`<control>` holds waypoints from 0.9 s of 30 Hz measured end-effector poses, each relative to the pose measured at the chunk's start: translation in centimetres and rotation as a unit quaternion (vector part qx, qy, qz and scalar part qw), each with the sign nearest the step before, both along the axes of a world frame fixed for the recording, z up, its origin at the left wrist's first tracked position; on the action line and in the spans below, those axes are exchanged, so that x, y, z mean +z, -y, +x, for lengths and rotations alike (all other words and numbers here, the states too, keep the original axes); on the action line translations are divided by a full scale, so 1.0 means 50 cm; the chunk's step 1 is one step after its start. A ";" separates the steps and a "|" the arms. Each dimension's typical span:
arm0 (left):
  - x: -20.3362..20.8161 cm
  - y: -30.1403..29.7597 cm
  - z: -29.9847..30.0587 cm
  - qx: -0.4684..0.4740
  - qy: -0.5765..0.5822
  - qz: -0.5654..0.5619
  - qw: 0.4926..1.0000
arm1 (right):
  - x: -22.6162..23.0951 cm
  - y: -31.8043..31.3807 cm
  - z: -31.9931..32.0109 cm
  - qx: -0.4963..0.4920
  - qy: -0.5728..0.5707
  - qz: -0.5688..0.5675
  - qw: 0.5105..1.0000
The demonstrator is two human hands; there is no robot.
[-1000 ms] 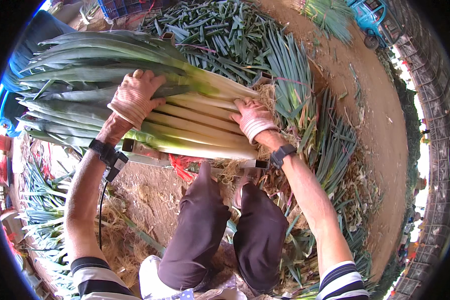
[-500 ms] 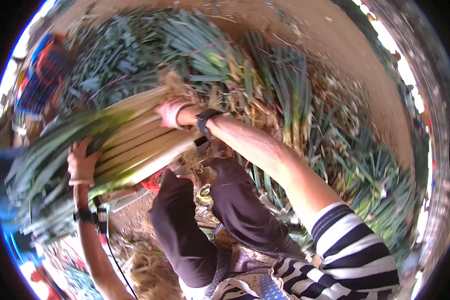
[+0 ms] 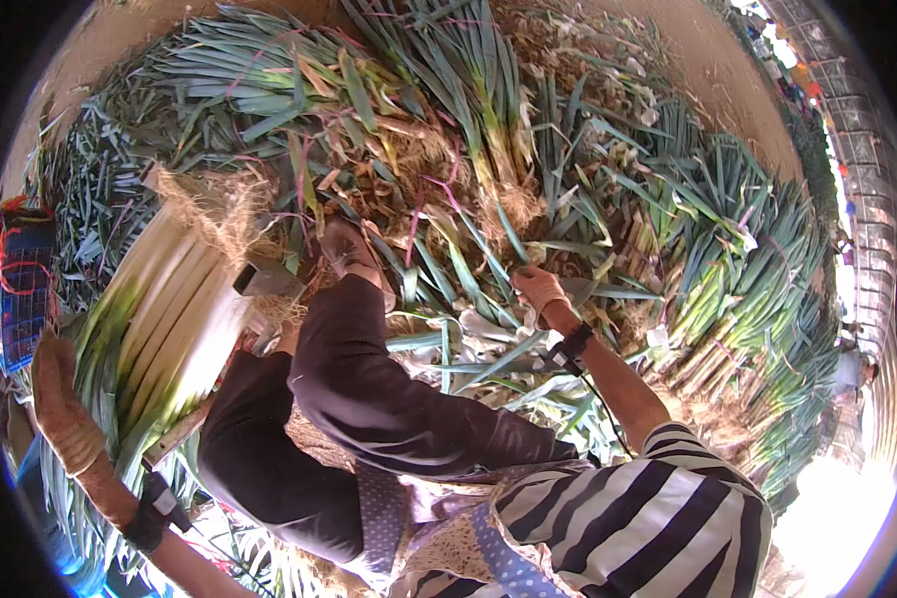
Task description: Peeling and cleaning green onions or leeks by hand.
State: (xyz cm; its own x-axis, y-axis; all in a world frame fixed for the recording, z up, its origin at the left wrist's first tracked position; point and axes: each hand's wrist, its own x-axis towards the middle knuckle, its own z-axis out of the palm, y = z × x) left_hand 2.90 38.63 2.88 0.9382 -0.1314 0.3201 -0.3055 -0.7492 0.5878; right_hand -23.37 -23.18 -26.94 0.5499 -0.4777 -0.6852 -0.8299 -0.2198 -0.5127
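A row of trimmed leeks (image 3: 174,299), pale stems side by side, lies on a low stand at my left, with its tangled roots (image 3: 224,209) at the far end. My left hand (image 3: 65,404), in a light glove, rests beside the green leaves of these leeks with its fingers stretched out. To the right of my knees, my gloved right hand (image 3: 543,296) is low over loose leek leaves (image 3: 468,264). Its fingers are curled closed; whatever they hold, if anything, is hidden from me.
Tied leek bundles (image 3: 473,90) with pink ties lie in front, and more leeks (image 3: 738,289) are heaped at the right. A dark blue basket or bag with orange cord (image 3: 20,284) stands at the far left. A wooden block (image 3: 267,279) juts from the stand.
My right hand has left the leeks on the stand and moved right to the loose leaves. My left hand has come away from the stems toward the outer leaves. The view has turned right.
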 end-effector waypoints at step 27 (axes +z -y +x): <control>-0.095 0.862 -0.112 -0.003 -0.462 -0.621 0.633 | -0.166 0.077 0.368 0.246 0.015 -0.234 0.940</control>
